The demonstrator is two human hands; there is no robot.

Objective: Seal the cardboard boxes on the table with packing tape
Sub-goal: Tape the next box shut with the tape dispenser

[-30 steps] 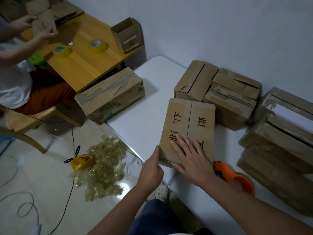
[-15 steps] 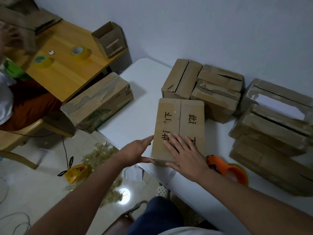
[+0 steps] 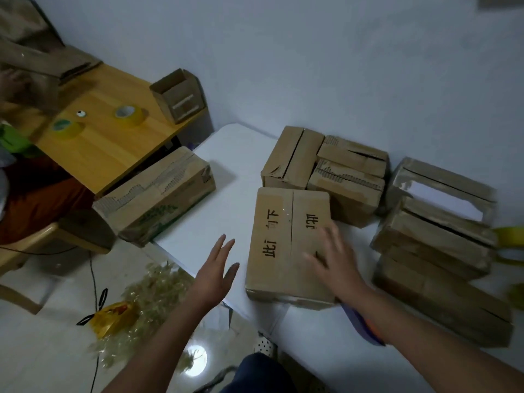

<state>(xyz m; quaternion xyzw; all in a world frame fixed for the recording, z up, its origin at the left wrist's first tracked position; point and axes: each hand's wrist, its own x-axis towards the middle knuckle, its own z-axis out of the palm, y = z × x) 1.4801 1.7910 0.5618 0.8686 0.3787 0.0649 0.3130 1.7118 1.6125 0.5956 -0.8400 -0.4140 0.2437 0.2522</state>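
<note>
Both hands are spread flat and hold nothing. From the head camera I see the left hand (image 3: 217,272) hanging just left of the lettered cardboard box (image 3: 289,245), fingers straight and apart from its side wall. The right hand (image 3: 333,260) lies over the box's right flap, though it is blurred, so I can't say whether the palm truly presses or only skims the cardboard.

That box sits near the front edge of the white table (image 3: 226,194), its centre seam running away from me, with a glossy strip that may be tape already on it. If so, I'd judge the step to be smoothing: run the flat palm along the seam, then down over the near end, while the left hand steadies the side wall.

Unsealed boxes (image 3: 326,163) crowd behind and to the right. A yellow tape roll (image 3: 510,243) shows at the right frame edge, well clear of both hands.
</note>
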